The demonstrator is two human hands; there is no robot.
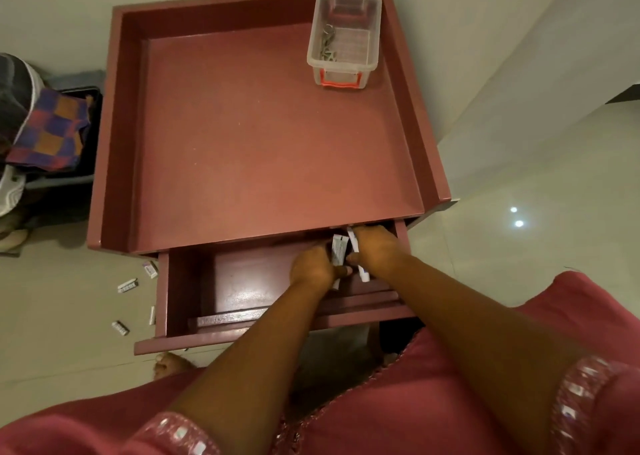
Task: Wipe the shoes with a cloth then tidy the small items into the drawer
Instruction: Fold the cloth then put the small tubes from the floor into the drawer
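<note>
The red cabinet's drawer (180, 299) is pulled open below the tray-like top (263, 143). Both my hands are inside its right part. My left hand (313, 269) grips a small white tube (338, 248). My right hand (375, 248) holds a second white tube (356, 254) right beside it, and the two hands touch. Several small white packets (127, 285) lie on the floor left of the drawer. A checked cloth (52, 131) lies over a shoe (17, 91) at far left.
A clear plastic box (344, 39) with orange handles stands at the back right of the cabinet top, holding keys. A white shoe (10, 188) sits at the left edge on a dark rack. My bare foot (169, 364) is under the drawer front. Glossy floor at right.
</note>
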